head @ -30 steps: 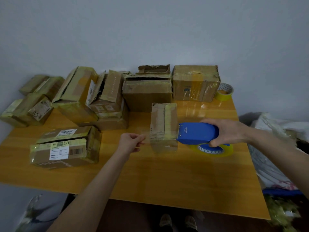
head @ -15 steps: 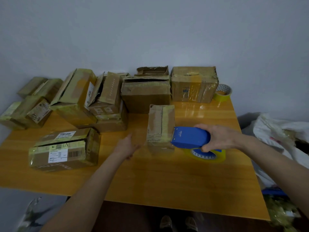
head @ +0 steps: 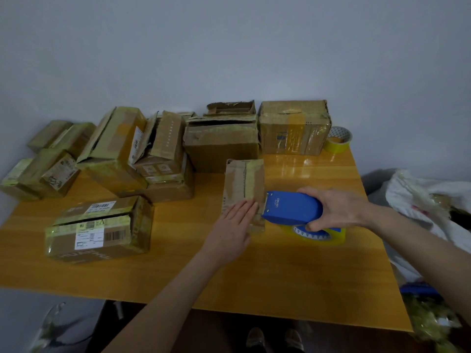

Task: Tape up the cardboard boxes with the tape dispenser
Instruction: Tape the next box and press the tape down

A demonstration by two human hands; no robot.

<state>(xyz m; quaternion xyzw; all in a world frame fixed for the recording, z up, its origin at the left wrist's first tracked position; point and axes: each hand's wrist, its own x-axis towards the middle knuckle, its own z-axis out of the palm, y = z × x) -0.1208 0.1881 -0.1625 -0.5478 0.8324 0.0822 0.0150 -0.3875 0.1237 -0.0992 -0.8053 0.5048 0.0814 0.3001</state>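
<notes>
Now: right hand (head: 336,210) grip wraps blue tape dispenser (head: 293,208), nose against small cardboard box (head: 243,179) on table (head: 280,276); left hand (head: 233,230) flat on box, grip slack. Taped boxes (head: 221,146) crowd behind; tape roll (head: 337,140) far right.

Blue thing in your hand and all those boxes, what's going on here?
A person is taping a small brown cardboard box in the middle of the orange wooden table. The right hand grips the blue tape dispenser, its front edge at the box's right side. The left hand lies flat on the box, pressing it. More taped cardboard boxes are piled along the wall, with a spare yellow tape roll in the back corner.
</notes>
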